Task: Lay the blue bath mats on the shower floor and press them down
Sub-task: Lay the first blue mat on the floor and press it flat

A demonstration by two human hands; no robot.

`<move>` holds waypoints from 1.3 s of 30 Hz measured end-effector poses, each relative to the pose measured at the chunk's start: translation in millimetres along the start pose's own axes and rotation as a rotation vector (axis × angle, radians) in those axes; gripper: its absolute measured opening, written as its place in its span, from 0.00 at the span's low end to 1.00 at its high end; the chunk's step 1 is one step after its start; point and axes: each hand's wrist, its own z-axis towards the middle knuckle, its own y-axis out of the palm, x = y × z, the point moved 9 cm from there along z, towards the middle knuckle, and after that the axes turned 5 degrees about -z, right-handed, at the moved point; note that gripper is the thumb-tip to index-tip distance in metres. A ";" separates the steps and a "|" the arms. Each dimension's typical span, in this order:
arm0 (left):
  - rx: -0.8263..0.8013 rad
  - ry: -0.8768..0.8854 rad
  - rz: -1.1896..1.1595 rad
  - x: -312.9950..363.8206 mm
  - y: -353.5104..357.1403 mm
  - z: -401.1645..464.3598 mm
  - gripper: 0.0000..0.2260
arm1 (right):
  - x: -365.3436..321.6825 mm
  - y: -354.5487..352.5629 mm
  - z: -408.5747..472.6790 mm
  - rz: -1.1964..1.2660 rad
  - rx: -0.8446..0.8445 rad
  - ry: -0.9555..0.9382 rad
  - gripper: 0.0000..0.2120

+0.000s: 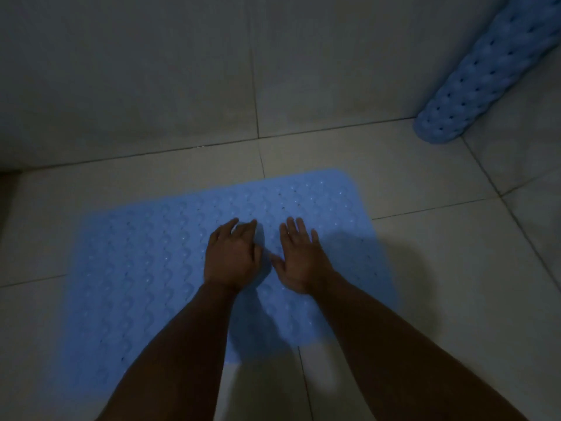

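Dim light, grey tiles. At the far left edge of the frame, a darker strip where the tiled floor (pixel 425 268) ends. Above it, filling the upper left and upper middle, a tiled wall (pixel 151 71) meeting the floor along a grout line.

Spread flat on the floor in the lower left and centre: a blue bath mat (pixel 136 268), bumpy in wavy rows with small holes, rounded far corner toward the upper right, near edge running off behind the forearms.

On the mat, just left of centre: left hand (pixel 232 256), palm down, fingers loosely bent with tips touching the mat, gripping nothing. Just beside it to the right, thumbs nearly meeting: right hand (pixel 300 258), palm down, fingers straight and slightly spread, resting flat on the mat, gripping nothing. Both forearms bare, reaching in from the bottom edge.

Right of the mat, bare floor tiles with a soft shadow.

In the upper right corner: a second blue mat (pixel 485 71), rolled into a tube, same bumps and holes, standing tilted with its lower end on the floor at the wall's foot, well apart from the flat mat.
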 end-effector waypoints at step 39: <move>-0.245 0.219 -0.056 142.5 100.8 8.7 0.36 | 141.7 -83.2 -12.2 0.389 0.325 0.299 0.26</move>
